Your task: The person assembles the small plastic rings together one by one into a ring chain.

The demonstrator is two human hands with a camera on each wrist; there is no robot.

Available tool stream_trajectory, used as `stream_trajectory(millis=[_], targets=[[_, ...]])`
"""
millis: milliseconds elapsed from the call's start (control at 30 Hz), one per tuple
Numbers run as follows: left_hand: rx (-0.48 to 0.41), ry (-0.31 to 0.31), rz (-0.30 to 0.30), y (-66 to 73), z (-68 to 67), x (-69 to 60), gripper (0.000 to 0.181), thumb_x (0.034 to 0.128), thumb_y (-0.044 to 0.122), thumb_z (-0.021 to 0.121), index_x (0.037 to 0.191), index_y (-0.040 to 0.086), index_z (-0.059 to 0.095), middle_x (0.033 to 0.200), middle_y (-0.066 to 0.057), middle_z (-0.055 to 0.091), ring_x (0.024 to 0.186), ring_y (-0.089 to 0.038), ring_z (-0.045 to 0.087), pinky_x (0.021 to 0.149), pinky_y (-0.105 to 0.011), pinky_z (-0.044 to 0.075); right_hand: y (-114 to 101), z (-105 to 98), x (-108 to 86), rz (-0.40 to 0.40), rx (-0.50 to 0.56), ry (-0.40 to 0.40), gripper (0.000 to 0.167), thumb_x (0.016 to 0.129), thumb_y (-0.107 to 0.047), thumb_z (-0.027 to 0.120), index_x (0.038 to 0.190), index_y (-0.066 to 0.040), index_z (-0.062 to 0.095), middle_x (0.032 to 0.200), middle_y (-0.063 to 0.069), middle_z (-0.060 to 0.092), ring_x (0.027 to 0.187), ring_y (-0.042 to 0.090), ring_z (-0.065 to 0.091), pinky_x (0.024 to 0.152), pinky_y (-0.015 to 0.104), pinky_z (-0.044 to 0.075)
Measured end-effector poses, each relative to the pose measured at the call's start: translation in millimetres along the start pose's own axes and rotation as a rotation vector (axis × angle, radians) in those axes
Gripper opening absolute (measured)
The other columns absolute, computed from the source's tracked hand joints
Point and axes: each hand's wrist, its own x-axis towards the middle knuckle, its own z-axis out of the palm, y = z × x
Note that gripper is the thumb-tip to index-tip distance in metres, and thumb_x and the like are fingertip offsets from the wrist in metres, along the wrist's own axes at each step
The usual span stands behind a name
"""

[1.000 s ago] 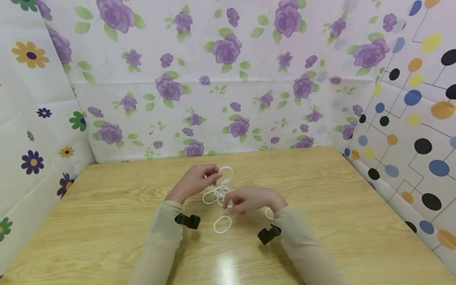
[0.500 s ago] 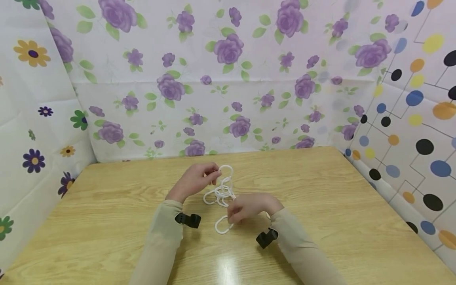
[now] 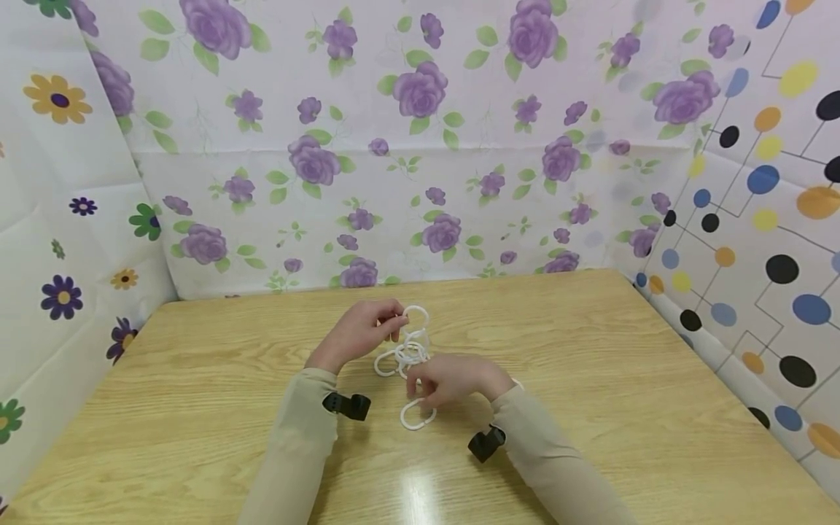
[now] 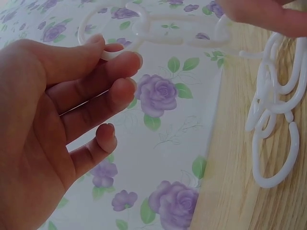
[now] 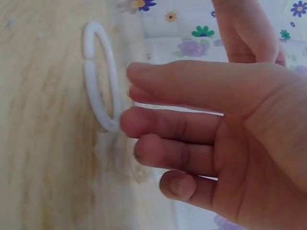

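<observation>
White plastic C-shaped links lie on the wooden table, several of them joined in a chain heaped in the middle. My left hand pinches the chain's far end link between thumb and index finger, its other fingers loosely bent. My right hand hovers just in front of the heap, palm down, fingers slightly bent. Close by its fingertips lies a loose link, with a small gap in its side. In the right wrist view no link shows between thumb and fingers.
Another white link peeks out behind my right wrist, mostly hidden. The wooden table runs back to a flowered cloth, with patterned cloths at both sides. A black camera sits on each wrist.
My right hand has come from the heap toward the loose link, then drawn slightly left. That link has shifted a little to the right. My left hand keeps its pinch in place.
</observation>
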Motion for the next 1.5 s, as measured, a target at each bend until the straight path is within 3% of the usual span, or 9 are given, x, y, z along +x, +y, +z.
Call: stream_trajectory(millis=[167, 467, 600, 767, 967, 1100, 1500], targets=[[0.001, -0.001, -0.007, 1.3, -0.1, -0.3, 0.015, 0.1, 0.022, 0.055, 0.091, 0.015, 0.064, 0.073, -0.01, 0.067, 0.06, -0.01, 0.052, 0.063, -0.026, 0.042, 2, 3, 2.7, 0.028, -0.003, 0.014, 0.014, 0.086, -0.008, 0.07, 0.1, -0.01, 0.064, 0.081, -0.001, 0.067, 0.069, 0.0, 0.054, 0.067, 0.017, 0.045], [0.004, -0.012, -0.012, 1.9, -0.8, -0.7, 0.014, 0.0998, 0.022, 0.055, 0.092, 0.015, 0.064, 0.073, -0.008, 0.067, 0.06, -0.011, 0.052, 0.063, -0.026, 0.041, 4, 4, 4.8, 0.04, -0.075, 0.005, 0.008, 0.084, -0.004, 0.071, 0.082, -0.009, 0.064, 0.069, -0.009, 0.052, 0.063, 0.001, 0.045, 0.061, 0.016, 0.038], [0.008, -0.014, -0.011, 2.4, -0.2, -0.5, 0.014, 0.0997, 0.022, 0.055, 0.092, 0.015, 0.065, 0.07, -0.002, 0.066, 0.06, -0.01, 0.052, 0.063, -0.026, 0.041, 6, 3, 2.1, 0.032, -0.096, -0.005, 0.008, 0.084, -0.007, 0.07, 0.082, -0.012, 0.064, 0.069, -0.011, 0.053, 0.063, -0.001, 0.045, 0.061, 0.015, 0.037], [0.017, -0.007, -0.011, 2.4, 0.4, -0.3, 0.014, 0.0997, 0.022, 0.055, 0.091, 0.016, 0.064, 0.069, 0.0, 0.065, 0.058, -0.01, 0.05, 0.061, -0.025, 0.04, 11, -2, -2.8, 0.003, -0.042, 0.027, 0.005, 0.087, -0.011, 0.065, 0.082, -0.013, 0.063, 0.066, -0.012, 0.049, 0.059, -0.001, 0.042, 0.058, 0.015, 0.035], [0.017, 0.003, -0.005, 1.2, 0.8, -0.1, 0.014, 0.0995, 0.022, 0.056, 0.09, 0.016, 0.064, 0.068, 0.001, 0.063, 0.057, -0.01, 0.05, 0.061, -0.026, 0.041, 18, -15, -11.6, -0.065, 0.042, 0.151, 0.011, 0.092, -0.011, 0.057, 0.081, -0.014, 0.058, 0.065, -0.01, 0.044, 0.057, 0.001, 0.039, 0.058, 0.017, 0.034], [0.014, 0.007, -0.021, -0.2, 0.5, -0.1, 0.014, 0.0996, 0.022, 0.056, 0.091, 0.016, 0.064, 0.071, -0.007, 0.065, 0.059, -0.011, 0.051, 0.062, -0.027, 0.041, 25, -24, -19.5, -0.064, 0.106, 0.267, 0.014, 0.094, -0.013, 0.055, 0.08, -0.014, 0.058, 0.065, -0.009, 0.046, 0.057, 0.003, 0.042, 0.056, 0.019, 0.04], [-0.004, 0.095, -0.009, -1.9, 1.3, 2.9, 0.013, 0.0989, 0.02, 0.057, 0.091, 0.013, 0.064, 0.07, -0.003, 0.066, 0.06, -0.014, 0.058, 0.059, -0.024, 0.043, 42, -35, -34.7, 0.083, 0.291, 0.694, 0.025, 0.099, -0.023, 0.054, 0.083, -0.006, 0.06, 0.058, -0.002, 0.042, 0.05, 0.011, 0.033, 0.052, 0.025, 0.033]])
